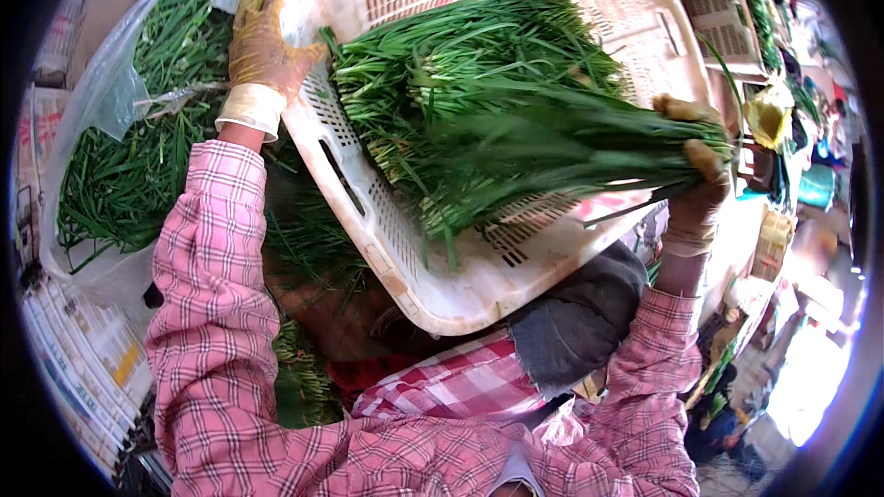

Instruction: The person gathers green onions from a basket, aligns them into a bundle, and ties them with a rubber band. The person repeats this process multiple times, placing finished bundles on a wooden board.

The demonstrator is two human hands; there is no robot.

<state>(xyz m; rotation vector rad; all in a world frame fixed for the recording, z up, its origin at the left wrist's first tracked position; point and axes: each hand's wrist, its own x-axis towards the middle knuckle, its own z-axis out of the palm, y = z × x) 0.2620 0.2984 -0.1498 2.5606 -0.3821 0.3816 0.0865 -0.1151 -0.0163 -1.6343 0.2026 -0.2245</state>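
Observation:
My left hand [266,45], in a yellowed rubber glove, holds the left rim of a white plastic crate [428,297], its thumb over the edge and fingers along the outside. Bundles of green leafy stalks [476,55], like garlic chives, lie inside with their pale cut ends mostly to the left. At the right rim my gloved right hand [701,145] grips a loose bunch of the same stalks [552,141] by one end. Its leaves stretch left over the bundles and are blurred. The crate sits above my lap.
At left, a clear plastic bag [76,152] holds loose green leaves and stalks [131,186]. More stalks [304,228] lie below the crate's left side. Stacked white crates [83,373] stand at lower left. Another slatted crate [722,21] and a yellow bag [768,114] are at right.

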